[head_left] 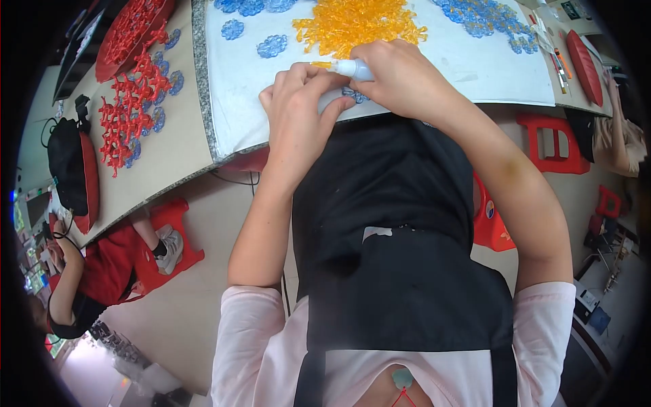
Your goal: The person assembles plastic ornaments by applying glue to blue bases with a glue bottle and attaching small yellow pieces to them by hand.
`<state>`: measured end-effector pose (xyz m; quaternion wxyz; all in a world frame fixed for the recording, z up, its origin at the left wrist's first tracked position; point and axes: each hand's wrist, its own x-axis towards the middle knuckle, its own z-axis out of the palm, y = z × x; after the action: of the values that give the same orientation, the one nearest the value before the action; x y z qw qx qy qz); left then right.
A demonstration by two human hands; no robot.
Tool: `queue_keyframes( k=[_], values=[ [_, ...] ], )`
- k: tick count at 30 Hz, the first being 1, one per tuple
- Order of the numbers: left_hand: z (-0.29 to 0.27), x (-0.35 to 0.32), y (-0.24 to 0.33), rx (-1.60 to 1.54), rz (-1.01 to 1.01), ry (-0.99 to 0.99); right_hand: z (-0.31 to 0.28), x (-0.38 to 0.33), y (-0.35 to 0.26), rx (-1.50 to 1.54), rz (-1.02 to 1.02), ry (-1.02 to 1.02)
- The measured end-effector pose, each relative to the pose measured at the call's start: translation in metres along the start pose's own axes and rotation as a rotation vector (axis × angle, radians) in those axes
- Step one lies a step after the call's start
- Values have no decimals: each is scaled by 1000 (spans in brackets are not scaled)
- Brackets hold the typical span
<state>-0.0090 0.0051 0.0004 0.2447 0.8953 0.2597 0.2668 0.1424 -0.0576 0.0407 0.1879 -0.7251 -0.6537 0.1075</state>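
Note:
My right hand (397, 74) is closed around a small white squeeze bottle (347, 68), its narrow end pointing left. At that narrow end a small yellow translucent plastic piece (321, 64) shows above the fingers of my left hand (296, 102). Those left fingers are curled, and the thumb stands apart from them; how they grip the yellow piece is partly hidden. Just below the bottle a blue translucent flower-shaped piece (357, 95) lies on the white sheet (247, 88), partly covered by my hands.
Beyond my hands spreads a heap of yellow pieces (359, 24). Blue flower pieces (272, 45) lie left of it, and a blue-and-yellow cluster (485, 24) lies right. Red pieces (129, 112) cover the left table. A red tray (584, 68) and pens (561, 70) are at right. People sit either side.

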Motion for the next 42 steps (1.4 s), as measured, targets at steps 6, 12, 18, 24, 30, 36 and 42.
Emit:
queue_keyframes(
  k=[6,12,18,24,30,36,42],
  values=[
    [-1,0,2,9,2,-12,-2,1,3,0,25,-23],
    [-1,-1,2,19,-15,4,-11,-3,22,288,96,28],
    [-2,-1,3,16,-20,-6,-7,-13,19,388,116,66],
    [-1,-1,3,22,-32,-4,-1,-10,9,220,66,78],
    [0,-1,5,26,-34,9,2,-7,11,191,34,70],
    [0,-1,4,9,-36,20,1,-2,11,201,54,0],
    [1,-1,4,3,-34,25,1,-2,7,171,98,-19]
  ],
)
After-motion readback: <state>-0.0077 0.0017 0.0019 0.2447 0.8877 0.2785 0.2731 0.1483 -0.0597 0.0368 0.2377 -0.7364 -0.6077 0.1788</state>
